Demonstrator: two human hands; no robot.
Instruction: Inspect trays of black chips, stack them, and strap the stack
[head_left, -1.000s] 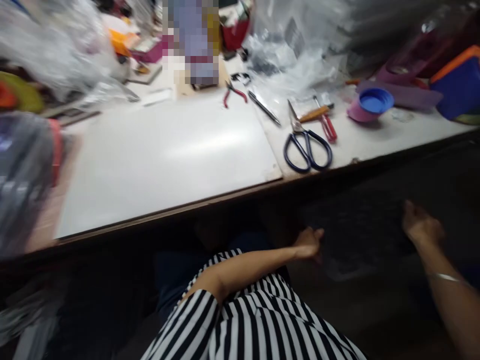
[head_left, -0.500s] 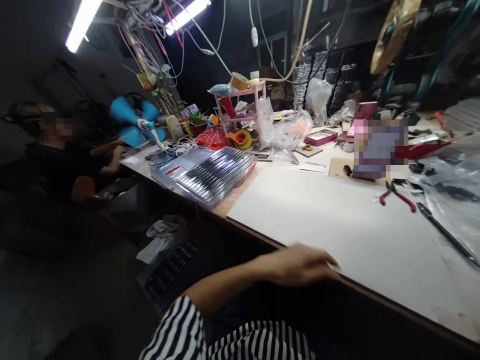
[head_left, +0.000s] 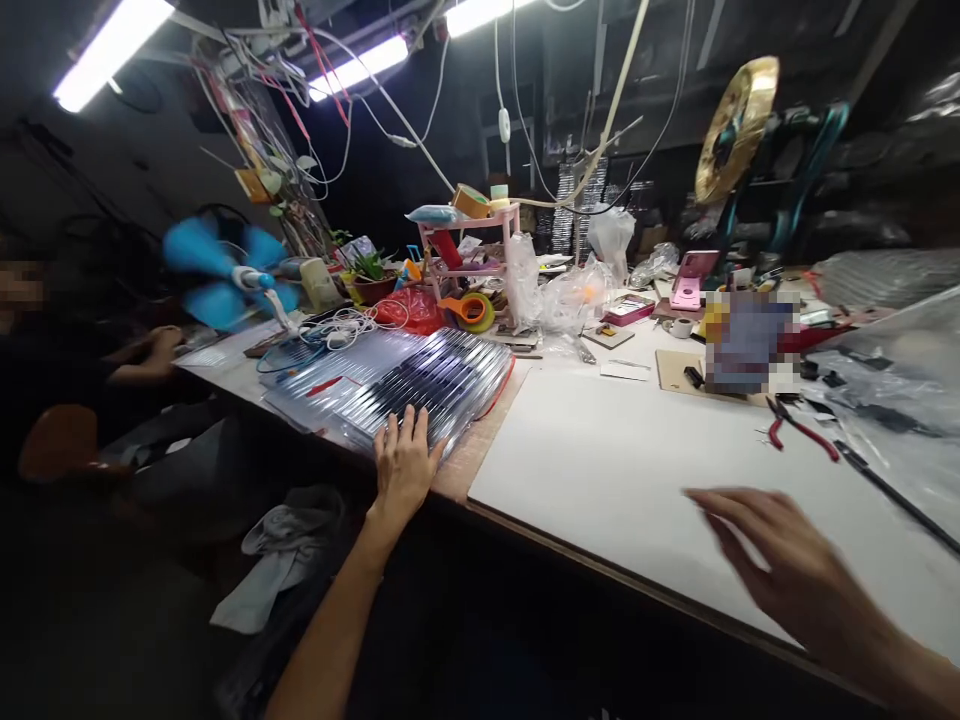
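Observation:
My left hand [head_left: 407,463] lies with its fingers spread on the near edge of a stack of clear ribbed plastic packs [head_left: 442,375], which have dark strips inside. Over the white board [head_left: 600,450] to the right hangs my right hand [head_left: 780,555], its fingers stretched out and nothing held in them. Beyond that hand rest red-handled pliers [head_left: 806,432], and a black pen-like rod [head_left: 892,490] lies to their right.
A blue fan [head_left: 244,275] spins at the left, near a co-worker's hand [head_left: 161,345]. At the back stands a pink rack [head_left: 472,222] with tape rolls. A pink phone stand [head_left: 691,280] and clear plastic bags [head_left: 574,300] sit behind the board. Cables hang overhead.
My left hand has moved from the board's front edge leftward and forward onto the plastic packs. My right hand has come into view at the right. The camera view has shifted.

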